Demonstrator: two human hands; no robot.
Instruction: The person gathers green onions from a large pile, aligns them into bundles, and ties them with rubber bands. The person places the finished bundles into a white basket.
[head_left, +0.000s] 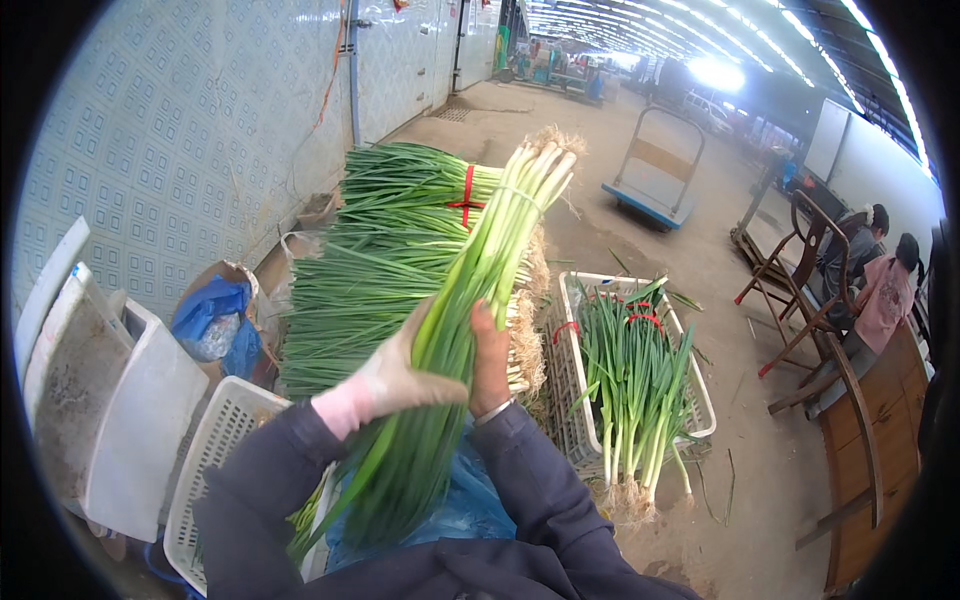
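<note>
A bundle of green onions (470, 290) is held up at chest height, roots pointing away. The gloved left hand (400, 375) and bare right hand (490, 355) wrap their fingers around its middle. Behind it lies a stack of tied bundles (400, 240); to the right, a white crate (700, 400) holds more.

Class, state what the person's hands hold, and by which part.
Both the left hand and right hand grip one bundle of green onions around its middle.

Blue plastic bag (212, 318) in cardboard box (232, 275), by wall, left.
</note>
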